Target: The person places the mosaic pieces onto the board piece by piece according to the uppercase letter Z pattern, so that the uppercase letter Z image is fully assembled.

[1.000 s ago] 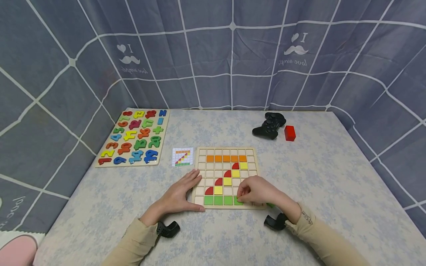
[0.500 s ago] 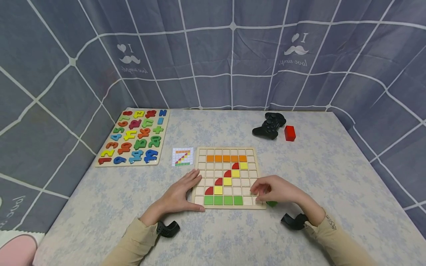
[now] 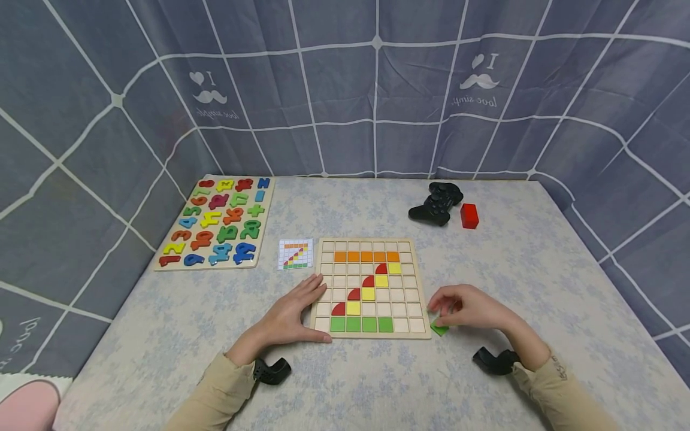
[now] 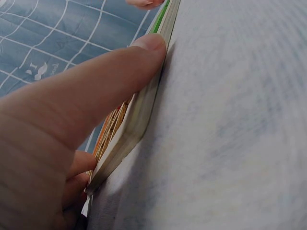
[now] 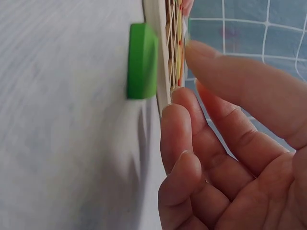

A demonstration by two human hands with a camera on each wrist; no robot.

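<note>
A wooden grid board [image 3: 401,295] lies in front of me. Along its bottom row are several green square tiles [image 3: 353,324]; red quarter-round pieces [image 3: 354,294] and yellow squares [image 3: 368,294] climb in a diagonal to a row of orange tiles [image 3: 366,257]. My left hand [image 3: 291,311] rests at the board's near left corner, fingers spread on the left side and thumb [image 4: 139,57] along the front edge. Just right of the board, my right hand [image 3: 469,306] is over a loose green tile [image 5: 142,62], its fingers loosely bent, holding nothing in the right wrist view.
Left of the board lies a small pattern card [image 3: 295,254], with a number puzzle board [image 3: 215,222] farther back. A black game controller [image 3: 438,203] and a red block [image 3: 469,216] are at the back right. A grey curtain [image 3: 345,90] surrounds the table.
My right hand has let go of a green tile in the bottom row and moved right, off the board, to the loose green tile. The left hand stays in place.
</note>
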